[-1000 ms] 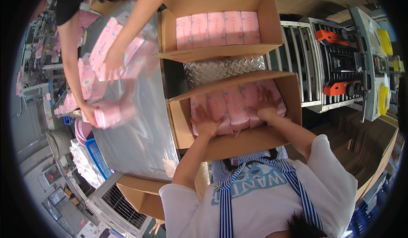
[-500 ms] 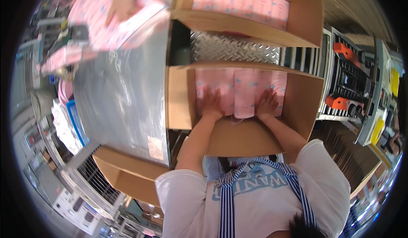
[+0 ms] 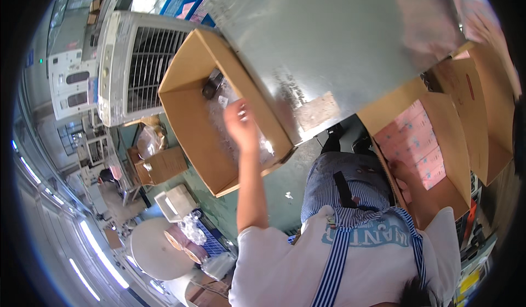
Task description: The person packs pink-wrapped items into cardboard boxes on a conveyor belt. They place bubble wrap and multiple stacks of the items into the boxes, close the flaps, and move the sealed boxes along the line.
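My left hand (image 3: 239,121) reaches into an open cardboard box (image 3: 183,126) on the left. Its fingers are curled, with small pale glints at them; what they hold is too blurred to name. Clear plastic film and a dark object (image 3: 212,84) lie in that box. On the right, a second cardboard box (image 3: 455,159) contains rows of pink packages (image 3: 413,137) with blue marks. My right hand (image 3: 404,172) rests flat at their near left side, partly in shadow, holding nothing that I can see.
A metal tabletop (image 3: 339,44) stretches between the two boxes. Another person's blurred hand (image 3: 485,30) shows at the upper right. Beside the left box stands a grilled air cooler (image 3: 118,66). A smaller carton (image 3: 164,165) and a large white roll (image 3: 156,249) are farther left.
The view has turned left. My left hand has left the pink packages and gone into the left box; my right hand has stayed in the box of packages.
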### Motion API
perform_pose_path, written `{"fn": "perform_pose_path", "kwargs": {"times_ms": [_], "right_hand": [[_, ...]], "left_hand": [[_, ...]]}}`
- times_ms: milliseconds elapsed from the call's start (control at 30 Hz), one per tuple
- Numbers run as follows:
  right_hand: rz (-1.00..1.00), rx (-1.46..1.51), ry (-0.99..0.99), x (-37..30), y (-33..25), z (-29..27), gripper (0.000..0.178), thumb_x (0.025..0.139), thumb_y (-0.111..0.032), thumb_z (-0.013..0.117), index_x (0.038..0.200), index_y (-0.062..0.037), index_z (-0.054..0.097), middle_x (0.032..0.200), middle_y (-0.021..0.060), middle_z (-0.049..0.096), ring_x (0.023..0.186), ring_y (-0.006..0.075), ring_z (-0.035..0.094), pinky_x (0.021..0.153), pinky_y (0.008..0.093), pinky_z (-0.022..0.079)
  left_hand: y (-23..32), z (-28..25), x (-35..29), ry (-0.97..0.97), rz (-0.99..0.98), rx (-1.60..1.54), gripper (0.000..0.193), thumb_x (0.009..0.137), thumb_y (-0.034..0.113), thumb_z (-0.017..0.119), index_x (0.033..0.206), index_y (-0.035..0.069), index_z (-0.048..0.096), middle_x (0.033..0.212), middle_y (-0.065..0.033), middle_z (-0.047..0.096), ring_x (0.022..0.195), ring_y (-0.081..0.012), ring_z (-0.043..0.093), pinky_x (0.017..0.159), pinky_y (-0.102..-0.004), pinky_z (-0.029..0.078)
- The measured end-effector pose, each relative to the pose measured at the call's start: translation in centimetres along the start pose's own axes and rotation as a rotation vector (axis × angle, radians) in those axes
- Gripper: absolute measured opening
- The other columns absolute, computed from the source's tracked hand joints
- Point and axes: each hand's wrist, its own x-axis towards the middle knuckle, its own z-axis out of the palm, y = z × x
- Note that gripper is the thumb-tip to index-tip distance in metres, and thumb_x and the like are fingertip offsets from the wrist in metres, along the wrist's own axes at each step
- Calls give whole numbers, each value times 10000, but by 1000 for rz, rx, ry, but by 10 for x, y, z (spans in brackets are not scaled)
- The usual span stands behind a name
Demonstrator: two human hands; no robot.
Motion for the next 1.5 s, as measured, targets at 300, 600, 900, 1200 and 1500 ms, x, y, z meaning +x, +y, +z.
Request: {"fn": "perform_pose_path", "kwargs": {"times_ms": [300,600,900,1200,1500], "right_hand": [[32,-113,123,26,-53,-61,254,922,-218,506,1022,-18,628,948,178,664,891,316,634,802,404,491],[48,193,109,57,-113,-85,231,943,-176,479,1041,-18,615,955,120,655,881,251,626,810,351,490],[16,609,153,22,-95,-96,223,946,-173,453,1053,-43,598,965,104,629,940,208,602,886,314,471],[190,430,170,-44,-128,-101,274,876,-158,585,1107,-11,591,966,103,675,881,189,639,797,305,496],[168,441,210,-49,-134,-94,279,871,-152,583,1110,-6,594,962,113,672,881,193,639,796,304,497]], "left_hand": [[-78,-107,-111,-1129,-33,528,441,807,181,604,1241,111,573,1159,-106,637,945,-303,633,748,-408,522],[-96,-117,-99,-1420,-30,154,501,860,283,630,1327,138,522,1285,-80,578,1103,-302,584,921,-395,477],[-301,65,157,-513,-427,481,696,820,509,615,1445,321,371,1526,-155,273,1384,-350,278,1065,-538,320],[-255,103,124,-1011,-304,681,656,821,606,504,1425,379,386,1541,-108,266,1404,-287,279,1062,-668,191],[-186,32,61,-1439,-110,683,698,773,580,623,1399,351,414,1349,-16,515,1315,-229,407,1031,-621,272]]}}
